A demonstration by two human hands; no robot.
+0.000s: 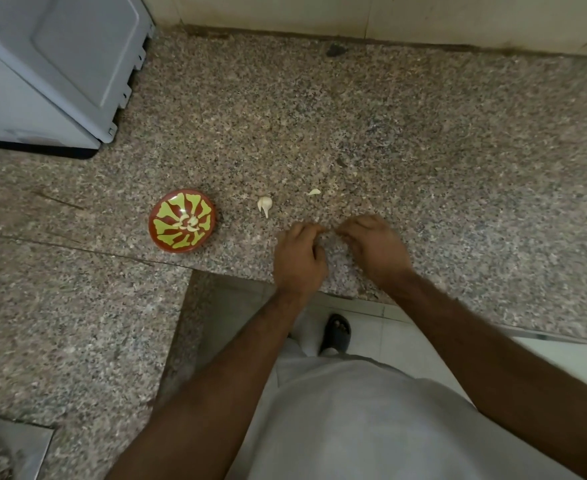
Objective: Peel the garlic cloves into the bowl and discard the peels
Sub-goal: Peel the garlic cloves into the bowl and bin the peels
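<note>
— Two hands are over the counter's [423, 140] near edge, yes? What are yours doing?

— Your left hand [299, 259] and your right hand [377, 247] sit close together, knuckles up, fingers curled in, fingertips nearly meeting. Whatever is between them is hidden and blurred, so I cannot tell whether you hold a clove.

— And the bowl?

— Your red bowl with the yellow-green pattern [183, 220] stands on the counter to the left of your left hand, near the inner corner where the counter steps back. Several peeled cloves [190, 223] lie in its middle.

— Anything else loose?

— One piece of garlic with its skin on [264, 204] lies between the bowl and your hands, a little farther from the edge. A small pale scrap [314, 192] lies just beyond your hands. A white appliance [56, 71] stands at the counter's far left corner.
</note>
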